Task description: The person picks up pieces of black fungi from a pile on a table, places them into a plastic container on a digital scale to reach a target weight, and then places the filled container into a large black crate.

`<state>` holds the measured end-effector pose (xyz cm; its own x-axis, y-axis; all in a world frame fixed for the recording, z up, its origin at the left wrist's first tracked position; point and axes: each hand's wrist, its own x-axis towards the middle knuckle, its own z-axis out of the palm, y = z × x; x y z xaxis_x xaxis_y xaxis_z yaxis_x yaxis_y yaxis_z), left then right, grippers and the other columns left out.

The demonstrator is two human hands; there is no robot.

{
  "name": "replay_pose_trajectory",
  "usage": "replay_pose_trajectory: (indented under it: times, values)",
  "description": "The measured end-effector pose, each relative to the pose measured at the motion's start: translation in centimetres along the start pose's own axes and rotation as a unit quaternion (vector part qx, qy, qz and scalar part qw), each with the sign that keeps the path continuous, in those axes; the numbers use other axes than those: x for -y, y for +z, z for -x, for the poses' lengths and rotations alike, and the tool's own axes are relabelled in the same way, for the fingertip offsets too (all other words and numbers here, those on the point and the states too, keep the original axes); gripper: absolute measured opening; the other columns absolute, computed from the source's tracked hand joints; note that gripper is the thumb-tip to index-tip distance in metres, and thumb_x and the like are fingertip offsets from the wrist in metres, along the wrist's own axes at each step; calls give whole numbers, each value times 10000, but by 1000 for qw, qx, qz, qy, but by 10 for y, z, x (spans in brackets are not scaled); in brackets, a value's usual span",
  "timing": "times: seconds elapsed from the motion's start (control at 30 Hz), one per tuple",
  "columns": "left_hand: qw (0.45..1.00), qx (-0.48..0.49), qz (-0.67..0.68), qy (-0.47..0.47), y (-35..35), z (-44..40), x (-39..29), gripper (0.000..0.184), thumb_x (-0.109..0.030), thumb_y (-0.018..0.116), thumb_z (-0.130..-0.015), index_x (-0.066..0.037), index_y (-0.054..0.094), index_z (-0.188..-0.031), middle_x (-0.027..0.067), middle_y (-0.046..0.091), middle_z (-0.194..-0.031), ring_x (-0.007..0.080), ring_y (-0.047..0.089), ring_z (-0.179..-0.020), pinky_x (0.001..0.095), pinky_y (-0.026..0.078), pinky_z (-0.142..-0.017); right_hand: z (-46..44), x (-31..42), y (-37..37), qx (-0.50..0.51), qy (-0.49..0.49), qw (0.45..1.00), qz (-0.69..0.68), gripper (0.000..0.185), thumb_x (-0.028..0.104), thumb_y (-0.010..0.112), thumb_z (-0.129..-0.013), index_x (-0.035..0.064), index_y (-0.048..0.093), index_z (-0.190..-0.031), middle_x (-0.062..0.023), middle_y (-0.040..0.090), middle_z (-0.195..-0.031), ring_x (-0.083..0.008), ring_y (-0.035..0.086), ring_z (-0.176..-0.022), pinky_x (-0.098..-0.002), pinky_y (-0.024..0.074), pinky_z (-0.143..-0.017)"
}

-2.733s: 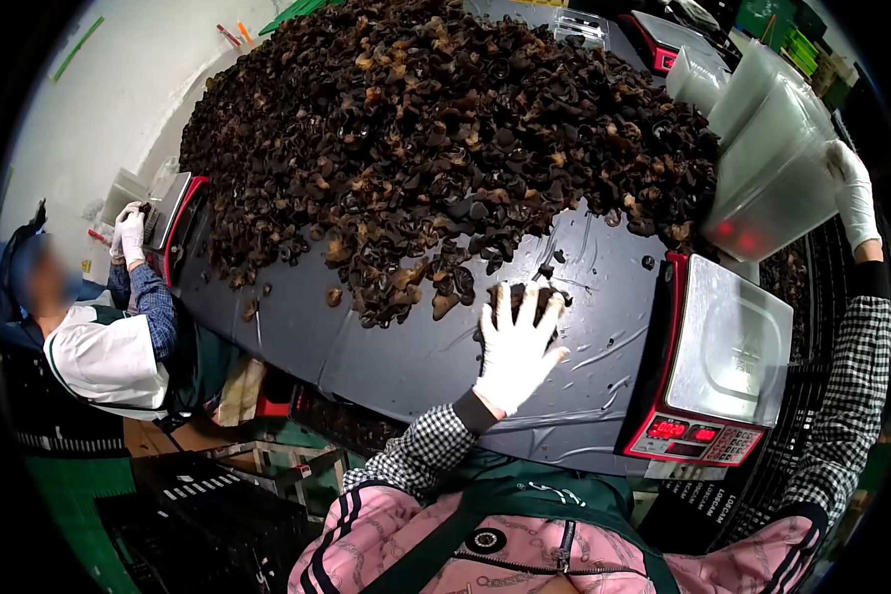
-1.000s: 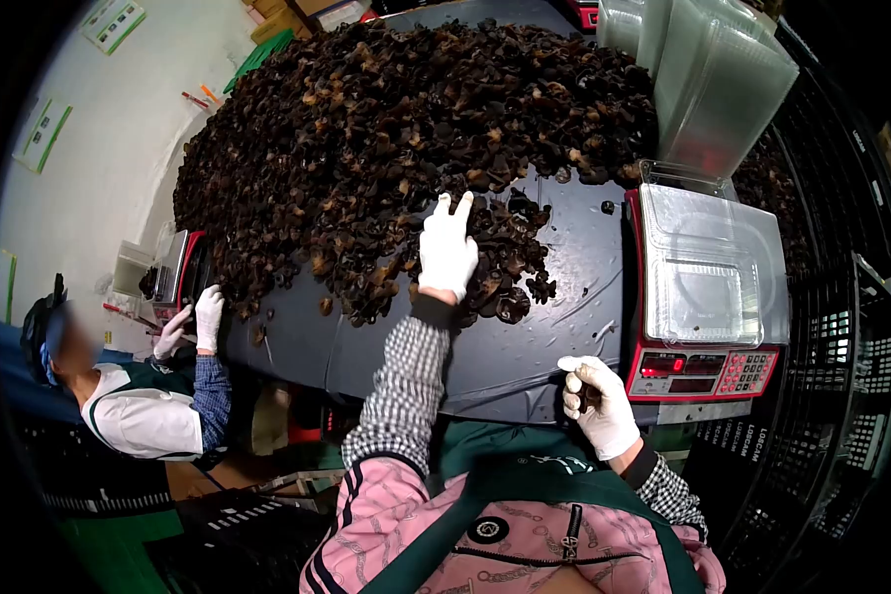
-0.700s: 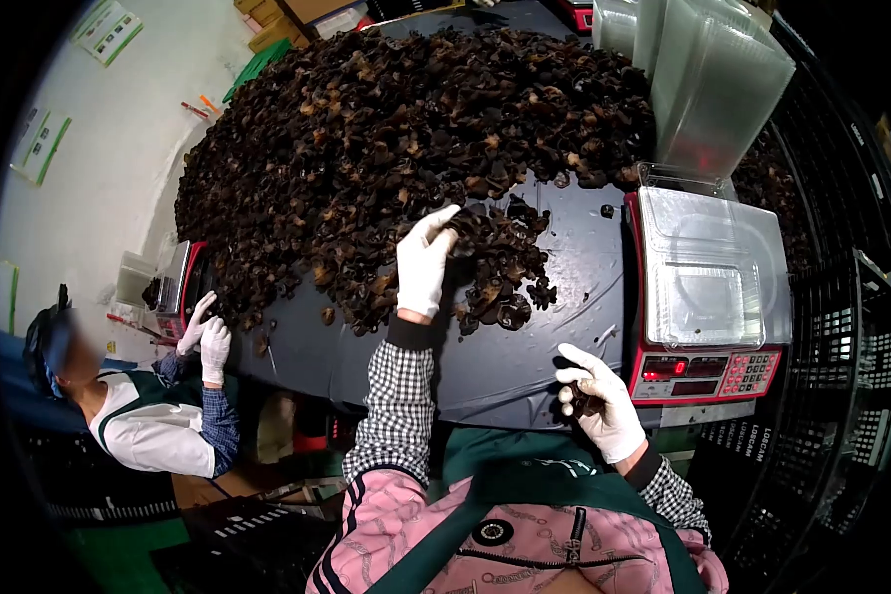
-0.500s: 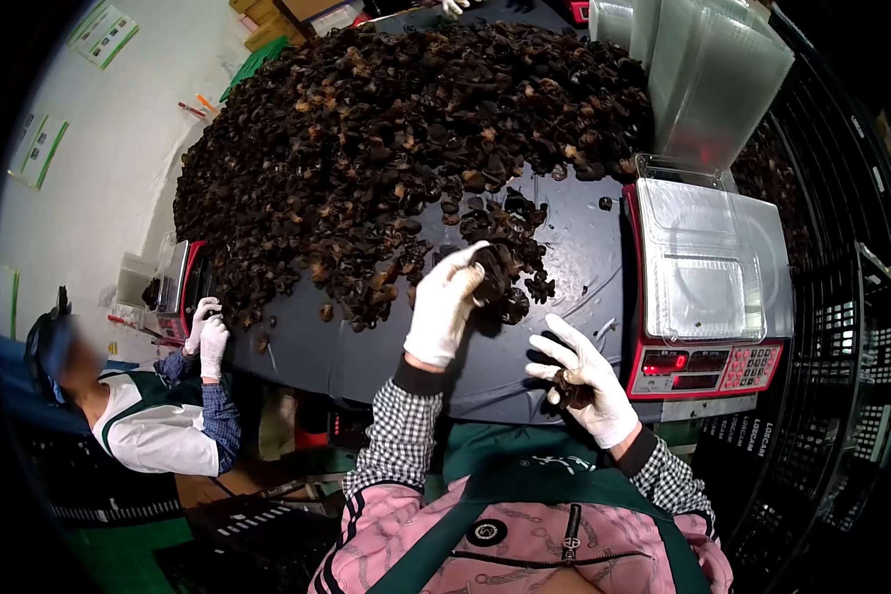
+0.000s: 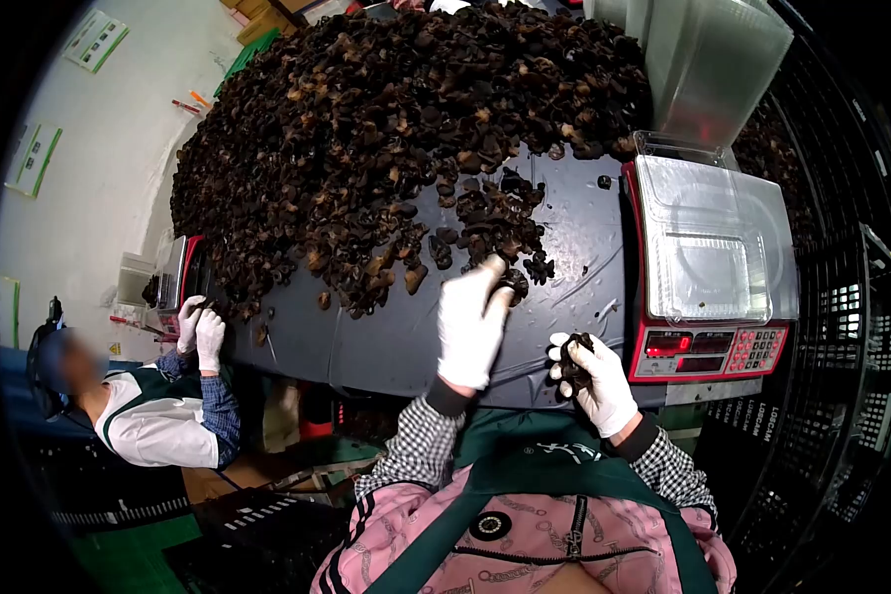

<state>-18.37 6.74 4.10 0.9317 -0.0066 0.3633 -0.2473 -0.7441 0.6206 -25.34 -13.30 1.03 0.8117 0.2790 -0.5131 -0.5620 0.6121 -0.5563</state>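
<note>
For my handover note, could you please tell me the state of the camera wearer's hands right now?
Left hand: at the loose dark pieces; grip cannot be told.
Right hand: closed on a dark clump.

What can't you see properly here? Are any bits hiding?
All in the head view:
- How many wood ear mushroom pieces the right hand holds: its fingers cover some.
- Whether the left hand grips a piece: the hand is blurred and hides what is under it.
- The top of the tall clear container stack: cut off by the upper edge.
- The red digits on the scale: too small and smeared.
</note>
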Motion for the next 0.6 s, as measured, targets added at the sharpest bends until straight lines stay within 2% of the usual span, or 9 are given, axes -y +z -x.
replay_pose_trajectory:
  times: [0.03, 0.13, 0.17, 0.2, 0.27, 0.37, 0.47, 0.57, 0.6]
  values:
    - [997, -16, -70, 15, -4, -12, 6, 376, -91, 728, -890, -98, 716, -1265, 128, 705, -1150, 292, 648, -1074, 389, 510, -976, -2, -3, -4, -4, 2, 1000, 12, 329, 296, 618, -1042, 5, 624, -1195, -82, 691, -959, -185, 682, -754, -275, 511, -540]
    - [999, 15, -14, 30, 13, -18, 60, 357, -64, 683, -893, -54, 688, -1250, 143, 681, -1171, 328, 618, -1138, 396, 494, -1012, 0, -5, -8, -16, 14, 1000, 15, 410, 389, 586, -1056, -8, 641, -1144, -78, 681, -917, -170, 662, -710, -275, 502, -523]
    - [1000, -8, 19, 20, 10, -19, 63, 330, -45, 679, -911, -56, 700, -1240, 126, 709, -1146, 290, 667, -1086, 354, 517, -985, -3, -4, -8, -18, 12, 1000, 8, 443, 417, 575, -1060, -15, 647, -1125, -75, 674, -906, -162, 659, -701, -268, 505, -520]
    - [995, -29, 92, -37, 5, -21, 55, 311, -40, 674, -928, -48, 705, -1237, 112, 722, -1152, 249, 685, -1050, 336, 531, -957, -4, -6, -12, -17, 9, 999, 37, 574, 523, 516, -1059, -26, 637, -1177, -78, 674, -941, -169, 662, -737, -276, 517, -561]
    - [960, -42, 239, -138, -7, -19, 42, 306, -35, 668, -966, -16, 694, -1270, 86, 731, -1200, 145, 696, -1008, 293, 551, -900, 0, -2, -2, -4, -4, 1000, -9, 647, 577, 474, -1051, -25, 621, -1235, -79, 672, -980, -173, 664, -792, -287, 531, -609]
    - [889, 55, 378, -253, -26, -10, 18, 360, -78, 649, -991, -34, 662, -1348, 36, 718, -1144, 76, 644, -898, 226, 528, -787, -6, -1, -2, 32, 17, 997, -71, 791, 697, 337, -1029, 19, 576, -1358, -66, 672, -1070, -184, 666, -916, -341, 553, -717]
    - [875, 117, 383, -271, -25, 7, -7, 371, -79, 638, -998, -26, 650, -1365, 15, 707, -1127, 37, 580, -849, 196, 499, -747, -7, 1, 1, 68, 3, 994, -89, 783, 701, 321, -1032, 47, 549, -1397, -73, 676, -1123, -195, 682, -959, -354, 570, -755]
    - [870, 139, 414, -227, -16, 26, -32, 377, -11, 639, -979, -4, 648, -1355, 26, 712, -1166, 54, 617, -911, 219, 519, -804, -5, -1, 4, 60, -7, 995, -75, 809, 720, 296, -1025, 50, 541, -1406, -79, 675, -1156, -199, 688, -968, -357, 578, -758]
    - [865, 150, 423, -224, -11, 34, -39, 387, -1, 648, -968, 3, 643, -1356, 34, 711, -1181, 63, 624, -966, 238, 520, -866, -5, -1, 0, 102, -21, 989, -107, 678, 614, 402, -1062, 52, 535, -1417, -74, 671, -1186, -189, 682, -1016, -354, 579, -834]
